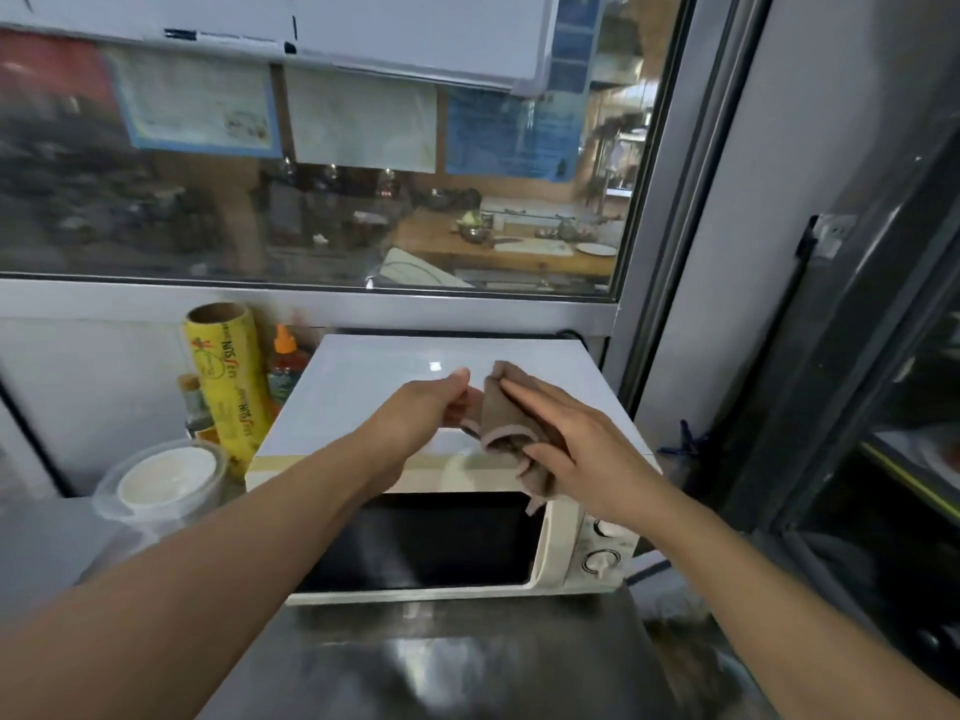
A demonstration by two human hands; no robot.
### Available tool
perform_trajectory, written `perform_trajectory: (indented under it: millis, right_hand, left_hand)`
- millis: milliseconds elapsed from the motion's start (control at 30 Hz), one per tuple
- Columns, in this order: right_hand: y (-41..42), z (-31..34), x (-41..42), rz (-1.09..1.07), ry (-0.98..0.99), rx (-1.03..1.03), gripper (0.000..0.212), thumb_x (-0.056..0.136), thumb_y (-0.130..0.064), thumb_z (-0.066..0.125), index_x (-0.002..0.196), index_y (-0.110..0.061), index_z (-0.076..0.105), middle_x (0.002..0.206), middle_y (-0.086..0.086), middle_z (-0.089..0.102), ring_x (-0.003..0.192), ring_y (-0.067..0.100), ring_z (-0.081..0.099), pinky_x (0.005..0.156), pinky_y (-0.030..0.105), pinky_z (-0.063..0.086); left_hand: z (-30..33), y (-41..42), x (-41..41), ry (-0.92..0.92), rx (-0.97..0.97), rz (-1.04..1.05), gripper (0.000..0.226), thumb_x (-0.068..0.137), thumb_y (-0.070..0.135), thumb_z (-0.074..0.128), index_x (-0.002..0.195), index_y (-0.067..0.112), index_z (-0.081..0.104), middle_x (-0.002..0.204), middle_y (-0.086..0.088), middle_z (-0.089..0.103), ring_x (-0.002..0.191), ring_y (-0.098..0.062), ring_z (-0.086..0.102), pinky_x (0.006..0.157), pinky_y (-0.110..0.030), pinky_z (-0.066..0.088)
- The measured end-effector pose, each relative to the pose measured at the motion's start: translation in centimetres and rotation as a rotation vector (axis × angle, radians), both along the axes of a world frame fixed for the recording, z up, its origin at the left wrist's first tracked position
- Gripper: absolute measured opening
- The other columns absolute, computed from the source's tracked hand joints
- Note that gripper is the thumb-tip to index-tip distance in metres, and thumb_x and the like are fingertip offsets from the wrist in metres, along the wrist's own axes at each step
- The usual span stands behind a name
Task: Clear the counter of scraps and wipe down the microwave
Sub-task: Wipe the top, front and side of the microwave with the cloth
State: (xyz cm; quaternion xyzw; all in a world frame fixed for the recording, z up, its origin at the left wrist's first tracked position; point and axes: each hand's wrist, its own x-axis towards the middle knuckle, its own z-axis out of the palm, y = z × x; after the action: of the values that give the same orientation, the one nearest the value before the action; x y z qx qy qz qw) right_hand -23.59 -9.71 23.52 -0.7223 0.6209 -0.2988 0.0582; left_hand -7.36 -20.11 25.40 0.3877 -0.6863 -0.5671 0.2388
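A cream microwave [374, 387] with a dark door window and two knobs stands on the steel counter [467, 662] under a window. Both my hands are over its white top. A brown cloth [506, 418] is bunched between them. My right hand [587, 454] lies flat along the cloth with the thumb tucked under it, and a corner of the cloth hangs down over the door's top edge. My left hand [421, 413] pinches the cloth's left edge with thumb and fingers.
Left of the microwave stand a yellow roll of cling film [228, 387], an orange-capped sauce bottle [285, 366], a small bottle [195, 407] and a clear lidded tub [161, 480]. A dark glass-door cabinet [883, 407] fills the right side.
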Motion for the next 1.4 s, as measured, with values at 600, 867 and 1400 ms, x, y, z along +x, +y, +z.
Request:
perform_trajectory:
  millis: [600,867,1400]
  right_hand:
    - [-2.5,-0.7,8.5,0.003,-1.246,0.592,0.082,0.069,-0.033,0.082,0.135,-0.012,0.039,0.131,0.011,0.053,0.121,0.031,0.054,0.108,0.047,0.036]
    - [-3.1,1.3,10.1,-0.072,-1.494,0.197,0.066,0.085,0.014,0.053,0.134,-0.028,0.040,0.106,0.015,0.063,0.091,0.026,0.065,0.077,0.037,0.053]
    - [-0.5,3.2,-1.4,-0.467,-0.194,0.115,0.021,0.072,-0.021,0.080,0.074,-0.024,0.060,0.108,-0.003,0.056,0.098,0.014,0.053,0.079,0.025,0.038]
  left_hand:
    - [2.4,-2.4,8.9,0.363,0.322,0.264,0.020,0.088,0.006,0.043,0.073,0.013,0.054,0.053,-0.001,0.061,0.051,-0.014,0.058,0.050,-0.024,0.048]
    - [2.0,-3.6,12.0,0.247,0.020,0.140,0.078,0.072,-0.019,0.038,0.111,0.046,0.056,0.106,-0.010,0.048,0.088,-0.031,0.048,0.075,-0.046,0.041]
    - [0.9,-3.3,0.1,-0.430,-0.804,-0.061,0.020,0.076,0.018,0.070,0.071,0.027,0.053,0.090,0.002,0.052,0.085,-0.020,0.054,0.069,-0.032,0.047]
